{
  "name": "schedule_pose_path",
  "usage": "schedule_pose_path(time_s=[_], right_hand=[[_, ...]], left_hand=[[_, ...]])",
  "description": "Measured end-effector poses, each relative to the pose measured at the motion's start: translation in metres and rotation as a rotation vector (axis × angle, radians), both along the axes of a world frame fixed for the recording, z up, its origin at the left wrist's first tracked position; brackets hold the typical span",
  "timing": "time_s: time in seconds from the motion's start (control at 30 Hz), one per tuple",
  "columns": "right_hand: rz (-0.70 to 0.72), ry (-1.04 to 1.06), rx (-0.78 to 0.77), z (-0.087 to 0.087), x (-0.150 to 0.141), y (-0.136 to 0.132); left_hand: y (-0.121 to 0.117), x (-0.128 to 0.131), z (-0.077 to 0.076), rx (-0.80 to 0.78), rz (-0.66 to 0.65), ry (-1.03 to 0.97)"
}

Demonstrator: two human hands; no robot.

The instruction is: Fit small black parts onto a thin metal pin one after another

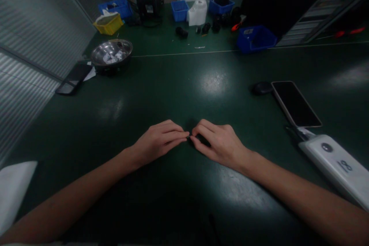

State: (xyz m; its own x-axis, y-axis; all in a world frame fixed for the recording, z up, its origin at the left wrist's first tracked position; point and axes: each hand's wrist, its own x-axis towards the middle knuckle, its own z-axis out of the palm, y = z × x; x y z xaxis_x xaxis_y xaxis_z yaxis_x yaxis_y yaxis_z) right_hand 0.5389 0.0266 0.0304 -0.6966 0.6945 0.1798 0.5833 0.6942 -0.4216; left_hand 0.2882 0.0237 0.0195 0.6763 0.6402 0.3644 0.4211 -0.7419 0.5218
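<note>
Over the middle of the dark green table [161,96], my two hands meet fingertip to fingertip. My left hand [163,138] comes in from the left, its thumb and fingers pinched together. From the other side my right hand [216,140] is closed in a pinch, the thumb and index finger making a loop. Between the fingertips a tiny light-coloured piece [188,136] shows. It is too small and dim to name, and the fingers cover most of it. Both hands seem to touch it.
A metal bowl [128,52] with white scraps stands at the back left beside a dark tablet-like slab [74,79]. Right of my hands lie a phone [296,103], a black mouse [262,88] and a white device [340,165]. Blue bins [255,40] and a yellow bin [108,25] line the back.
</note>
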Motion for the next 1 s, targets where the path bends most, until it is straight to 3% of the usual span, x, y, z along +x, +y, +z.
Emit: schedule_pose_path(time_s=[0.3,0.47,0.8,1.0], right_hand=[[-0.213,0.045,0.014,-0.005,0.0,0.002],[-0.194,-0.062,0.105,-0.006,-0.001,-0.001],[-0.191,-0.084,0.086,-0.004,0.0,-0.001],[-0.205,-0.065,0.077,-0.004,-0.001,-0.002]], left_hand=[[0.001,0.001,0.002,0.042,0.119,0.208],[0.002,0.002,0.001,0.023,0.121,0.319],[-0.002,0.002,0.011,-0.103,0.094,0.125],[0.0,0.006,0.007,-0.107,0.105,0.05]])
